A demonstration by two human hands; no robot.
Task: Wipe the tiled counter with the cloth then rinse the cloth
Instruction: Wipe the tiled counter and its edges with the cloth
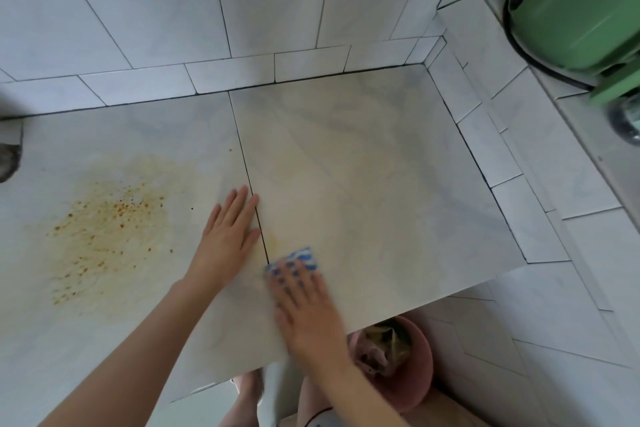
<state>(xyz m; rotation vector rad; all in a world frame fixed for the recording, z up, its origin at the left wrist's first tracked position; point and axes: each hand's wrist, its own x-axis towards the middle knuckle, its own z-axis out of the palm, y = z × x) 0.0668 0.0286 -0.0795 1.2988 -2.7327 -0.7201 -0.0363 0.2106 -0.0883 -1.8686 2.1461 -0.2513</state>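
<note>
I count two hands, one cloth [300,256], one orange speckled stain [104,229]: left hand [230,236] flat on the tiled counter [363,166], fingers straight, gripping nothing; right hand [306,308], blurred, presses straight fingers on the cloth, blue-and-white checked, bunched small, near the counter's front edge beside the grout line [242,149]

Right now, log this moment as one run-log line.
step: wipe counter | right hand: flat on blue-white cloth | left hand: flat on counter | orange stain: left of hands, unwiped

Open counter tile [363,166] ahead, with back wall [242,10] and side wall [519,135] bounding it.
</note>
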